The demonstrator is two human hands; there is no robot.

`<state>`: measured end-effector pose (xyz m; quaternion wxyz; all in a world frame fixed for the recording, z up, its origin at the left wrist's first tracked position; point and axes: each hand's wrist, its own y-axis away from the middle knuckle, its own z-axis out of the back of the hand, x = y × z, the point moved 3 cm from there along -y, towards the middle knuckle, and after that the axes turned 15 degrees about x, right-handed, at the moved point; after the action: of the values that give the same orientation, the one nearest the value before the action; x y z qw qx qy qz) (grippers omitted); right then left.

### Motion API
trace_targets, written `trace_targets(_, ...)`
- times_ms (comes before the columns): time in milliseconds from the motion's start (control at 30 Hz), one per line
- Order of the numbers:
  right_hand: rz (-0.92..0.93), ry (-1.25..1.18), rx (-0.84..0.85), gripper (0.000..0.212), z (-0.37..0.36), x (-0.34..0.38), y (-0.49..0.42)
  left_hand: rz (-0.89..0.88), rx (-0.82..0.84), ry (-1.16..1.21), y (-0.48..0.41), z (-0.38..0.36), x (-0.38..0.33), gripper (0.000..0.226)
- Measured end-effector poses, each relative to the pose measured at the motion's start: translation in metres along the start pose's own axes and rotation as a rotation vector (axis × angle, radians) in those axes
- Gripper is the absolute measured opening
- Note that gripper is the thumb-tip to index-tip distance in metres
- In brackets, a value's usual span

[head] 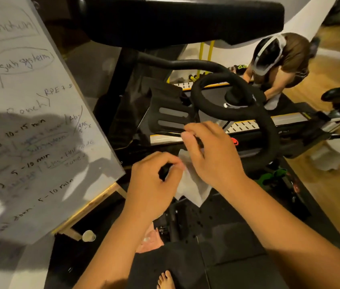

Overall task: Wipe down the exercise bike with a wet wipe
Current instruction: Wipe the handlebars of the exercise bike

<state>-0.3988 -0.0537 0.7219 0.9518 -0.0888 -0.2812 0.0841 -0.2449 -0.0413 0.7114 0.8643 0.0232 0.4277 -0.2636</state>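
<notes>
One wet wipe [194, 188] pinched by left hand [152, 180] fingers, right hand [215, 151] fingers curled over it; whiteboard [29, 122] just left of handlebar [269, 134].

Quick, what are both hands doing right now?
Left hand: closed, gripping a black bike part.
Right hand: closed, holding the wet wipe.

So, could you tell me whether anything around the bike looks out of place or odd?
Two small things on the floor: a pink cloth lies crumpled by the base of the bike, and a pale cup seems to lie on its side under the whiteboard. The wipe itself looks ordinary.
</notes>
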Motion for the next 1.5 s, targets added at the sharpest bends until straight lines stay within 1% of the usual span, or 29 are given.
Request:
trace_targets(33, 0.037, -0.036, 0.069, 0.046, -0.006, 0.001, 0.008, -0.01, 0.0, 0.059, 0.001, 0.0, 0.004, 0.009)
trace_targets(100, 0.106, 0.066, 0.226, 0.054, -0.023, 0.006, 0.026, -0.008, 0.012, 0.188, 0.002, 0.001, 0.011, 0.012)
trace_targets(133, 0.119, 0.137, 0.255, 0.058, -0.029, 0.007, 0.032, 0.003, 0.018, 0.246, 0.002, 0.001, 0.013, 0.014)
trace_targets(200, 0.092, 0.198, 0.295, 0.067, -0.028, 0.005, 0.029, 0.048, 0.005, 0.369, -0.001, 0.004, 0.018, 0.022)
trace_targets(267, 0.089, 0.195, 0.372, 0.066, -0.023, 0.004, 0.019, 0.098, -0.045, 0.444, -0.006, 0.01, 0.022, 0.029)
trace_targets(333, 0.084, 0.199, 0.486, 0.061, -0.019, 0.007, 0.008, 0.099, -0.095, 0.456, -0.012, 0.017, 0.022, 0.032)
trace_targets(367, 0.054, 0.2, 0.577, 0.063, -0.018, 0.008, 0.001, 0.097, -0.116, 0.459, -0.014, 0.02, 0.021, 0.033)
trace_targets(433, -0.086, 0.158, 0.802, 0.06, -0.018, 0.011, -0.014, 0.111, -0.15, 0.461, -0.019, 0.022, 0.02, 0.033)
trace_targets(500, -0.258, -0.005, 0.979, 0.053, -0.02, 0.013, -0.028, 0.128, -0.168, 0.453, -0.023, 0.02, 0.016, 0.035)
trace_targets(567, -0.343, -0.168, 1.076, 0.05, -0.021, 0.014, -0.034, 0.143, -0.164, 0.454, -0.025, 0.015, 0.012, 0.036)
trace_targets(600, -0.33, -0.189, 1.084, 0.048, -0.023, 0.014, -0.034, 0.15, -0.164, 0.457, -0.026, 0.012, 0.01, 0.037)
trace_targets(633, -0.279, -0.146, 1.054, 0.046, -0.023, 0.013, -0.033, 0.157, -0.17, 0.458, -0.026, 0.011, 0.008, 0.037)
trace_targets(667, -0.205, -0.046, 0.98, 0.047, -0.023, 0.012, -0.029, 0.161, -0.181, 0.46, -0.026, 0.01, 0.006, 0.037)
trace_targets(700, -0.123, 0.082, 0.848, 0.05, -0.024, 0.01, -0.023, 0.162, -0.195, 0.463, -0.026, 0.009, 0.004, 0.036)
trace_targets(733, -0.05, 0.187, 0.659, 0.055, -0.024, 0.007, -0.014, 0.163, -0.208, 0.464, -0.025, 0.008, 0.003, 0.035)
trace_targets(767, 0.01, 0.239, 0.47, 0.057, -0.024, 0.007, -0.002, 0.168, -0.219, 0.462, -0.025, 0.007, 0.002, 0.034)
trace_targets(833, 0.123, 0.234, 0.189, 0.049, -0.028, 0.004, 0.023, 0.178, -0.238, 0.458, -0.023, 0.003, 0.002, 0.032)
trace_targets(867, 0.16, 0.205, 0.109, 0.045, -0.031, 0.001, 0.032, 0.179, -0.243, 0.461, -0.021, 0.002, 0.002, 0.032)
trace_targets(933, 0.253, 0.152, 0.09, 0.043, -0.032, -0.013, 0.045, 0.191, -0.231, 0.471, -0.018, -0.001, 0.004, 0.032)
trace_targets(1000, 0.317, 0.182, 0.152, 0.046, -0.024, -0.034, 0.051, 0.207, -0.208, 0.476, -0.013, -0.003, 0.008, 0.035)
trace_targets(1067, 0.246, 0.271, 0.204, 0.056, -0.015, -0.053, 0.051, 0.214, -0.209, 0.484, -0.007, -0.002, 0.012, 0.039)
trace_targets(1133, 0.152, 0.34, 0.275, 0.063, -0.008, -0.05, 0.044, 0.227, -0.235, 0.498, -0.002, -0.004, 0.018, 0.041)
trace_targets(1200, 0.114, 0.383, 0.388, 0.057, -0.011, -0.023, 0.03, 0.228, -0.2, 0.482, -0.001, -0.009, 0.017, 0.042)
trace_targets(1233, 0.124, 0.361, 0.436, 0.055, -0.017, -0.008, 0.023, 0.229, -0.149, 0.481, -0.002, -0.014, 0.013, 0.043)
trace_targets(1267, 0.157, 0.335, 0.447, 0.052, -0.022, 0.007, 0.017, 0.234, -0.096, 0.472, -0.003, -0.019, 0.01, 0.044)
trace_targets(1300, 0.197, 0.313, 0.442, 0.046, -0.027, 0.02, 0.012, 0.246, -0.057, 0.473, -0.005, -0.023, 0.008, 0.042)
trace_targets(1367, 0.269, 0.291, 0.396, 0.035, -0.033, 0.035, 0.009, 0.269, -0.088, 0.506, -0.006, -0.022, 0.004, 0.038)
trace_targets(1433, 0.307, 0.279, 0.314, 0.043, -0.035, 0.028, 0.014, 0.222, -0.118, 0.575, -0.009, -0.02, 0.005, 0.049)
trace_targets(1500, 0.318, 0.31, 0.237, 0.055, -0.03, 0.009, 0.024, 0.209, -0.1, 0.618, -0.013, -0.021, 0.006, 0.051)
